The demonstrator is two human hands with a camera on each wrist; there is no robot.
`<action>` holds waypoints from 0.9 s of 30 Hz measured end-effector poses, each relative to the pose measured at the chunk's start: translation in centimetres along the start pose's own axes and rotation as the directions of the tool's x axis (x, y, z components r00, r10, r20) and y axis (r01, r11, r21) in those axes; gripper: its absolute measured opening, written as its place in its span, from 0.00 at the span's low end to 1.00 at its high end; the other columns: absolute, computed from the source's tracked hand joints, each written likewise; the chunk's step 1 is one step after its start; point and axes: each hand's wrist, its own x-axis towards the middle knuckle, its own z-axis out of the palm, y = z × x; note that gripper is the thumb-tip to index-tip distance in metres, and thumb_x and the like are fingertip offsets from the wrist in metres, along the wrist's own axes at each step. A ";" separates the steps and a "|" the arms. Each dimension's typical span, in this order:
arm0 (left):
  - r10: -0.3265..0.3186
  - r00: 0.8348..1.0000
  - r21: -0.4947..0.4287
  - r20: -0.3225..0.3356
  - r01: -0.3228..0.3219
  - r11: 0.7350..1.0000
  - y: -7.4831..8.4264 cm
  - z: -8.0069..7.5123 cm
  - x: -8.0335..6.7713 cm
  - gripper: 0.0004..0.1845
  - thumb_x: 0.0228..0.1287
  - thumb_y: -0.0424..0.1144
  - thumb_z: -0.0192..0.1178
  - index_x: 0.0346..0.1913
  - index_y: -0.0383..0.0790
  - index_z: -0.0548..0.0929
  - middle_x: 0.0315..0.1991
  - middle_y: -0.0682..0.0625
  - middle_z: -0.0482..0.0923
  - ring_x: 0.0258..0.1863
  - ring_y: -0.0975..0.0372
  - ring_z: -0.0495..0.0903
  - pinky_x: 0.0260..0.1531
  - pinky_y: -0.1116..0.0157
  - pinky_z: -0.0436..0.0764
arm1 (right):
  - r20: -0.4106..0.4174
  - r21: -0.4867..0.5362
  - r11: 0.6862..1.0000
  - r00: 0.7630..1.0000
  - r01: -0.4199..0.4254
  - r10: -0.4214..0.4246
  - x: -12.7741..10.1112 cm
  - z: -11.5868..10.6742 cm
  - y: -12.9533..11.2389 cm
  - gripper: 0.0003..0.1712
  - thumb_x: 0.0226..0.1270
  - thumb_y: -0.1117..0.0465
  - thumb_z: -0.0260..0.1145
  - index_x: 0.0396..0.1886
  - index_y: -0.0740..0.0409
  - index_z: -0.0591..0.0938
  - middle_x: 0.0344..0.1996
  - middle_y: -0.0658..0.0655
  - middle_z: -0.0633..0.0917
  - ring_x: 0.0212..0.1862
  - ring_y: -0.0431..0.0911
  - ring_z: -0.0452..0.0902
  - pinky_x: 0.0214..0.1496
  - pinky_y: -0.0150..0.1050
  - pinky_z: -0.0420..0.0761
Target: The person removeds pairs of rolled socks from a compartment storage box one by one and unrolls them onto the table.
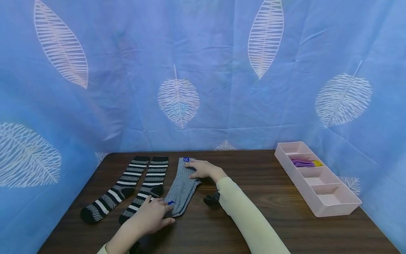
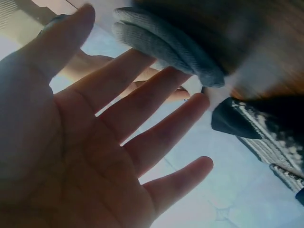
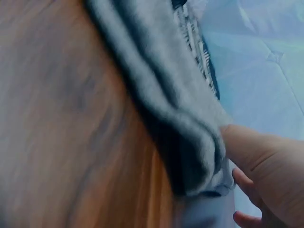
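- The grey sock [image 1: 181,188] lies flat on the tabletop [image 1: 269,208], just right of two striped socks [image 1: 133,187]; it looks like a stacked pair, since the right wrist view shows two grey layers [image 3: 175,118] one on the other.
- Its long axis runs from the cuff at the far end, marked by a small blue label [image 1: 186,159], to the toe at the near end, leaning slightly leftward as it comes toward the person.
- The right hand [image 1: 203,169] rests on the cuff end with fingers laid out flat, pressing rather than pinching; in the right wrist view its fingers [image 3: 256,156] touch the sock's edge.
- The left hand [image 1: 152,217] lies at the toe end, fingers straight and spread; the left wrist view shows an open palm [image 2: 80,156] with the grey toe [image 2: 166,42] just beyond the fingertips, holding nothing.
- So the sock lies between the two hands along its length: each hand has one end, the right at the far cuff, the left at the near toe, and neither grip is closed on the fabric.
- The nearer striped sock's dark toe [image 2: 237,121] is just beside the left hand's fingers.
- A small black object [image 1: 211,200] sits beside the right sleeve [image 1: 247,218]; I cannot tell what it is.
- Well apart, at the right edge, stands a pink tray [image 1: 333,208] with compartments, one holding purple and yellow items [image 1: 306,163].
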 end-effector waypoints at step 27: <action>0.209 0.965 -0.002 -0.157 -0.212 0.977 -2.8 0.4 1.6 0.05 0.61 0.41 0.66 0.38 0.49 0.89 0.35 0.60 0.85 0.35 0.67 0.81 0.38 0.55 0.80 | -0.206 0.037 0.999 0.978 -0.026 0.033 0.7 1.3 1.4 0.31 0.71 0.46 0.60 0.70 0.48 0.70 0.72 0.56 0.68 0.78 0.58 0.47 0.74 0.63 0.55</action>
